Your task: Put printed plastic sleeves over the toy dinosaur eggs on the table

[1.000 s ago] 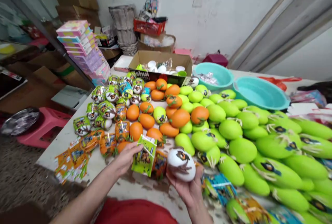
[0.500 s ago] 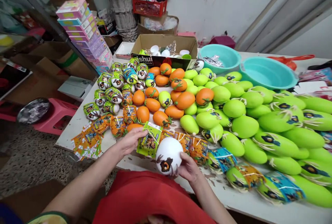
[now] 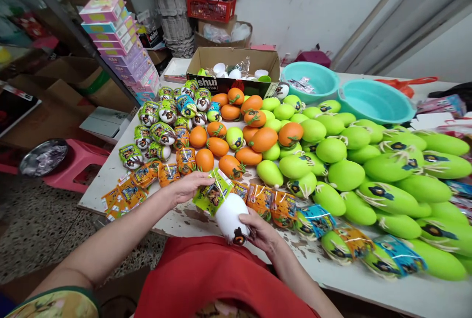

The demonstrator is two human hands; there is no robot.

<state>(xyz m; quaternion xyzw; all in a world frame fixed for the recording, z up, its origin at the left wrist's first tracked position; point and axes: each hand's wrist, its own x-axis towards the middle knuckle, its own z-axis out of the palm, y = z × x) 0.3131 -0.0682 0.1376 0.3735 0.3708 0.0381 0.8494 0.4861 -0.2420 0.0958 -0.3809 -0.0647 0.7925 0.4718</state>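
Note:
My left hand [image 3: 192, 186] pinches the top corner of a green printed plastic packet [image 3: 213, 194]. In my right hand [image 3: 259, 229] is a white egg [image 3: 231, 214] with a dark printed eye at its lower end. The packet's lower edge overlaps the top of the egg; I cannot tell whether the egg is inside it. Close behind my hands lie orange packets [image 3: 260, 201] on eggs, and to the left a loose pile of flat orange packets [image 3: 127, 192].
White table [image 3: 177, 224] with orange eggs [image 3: 263, 140], many green eggs [image 3: 346, 175] at right and wrapped white eggs [image 3: 162, 132] at left. Behind stand an open carton [image 3: 236, 57] and two turquoise basins [image 3: 376, 101]. A pink stool [image 3: 79, 160] holds a metal bowl [image 3: 44, 157].
The egg has tilted, its printed eye turning lower and toward the right. My left hand has brought the packet up over the egg's top edge.

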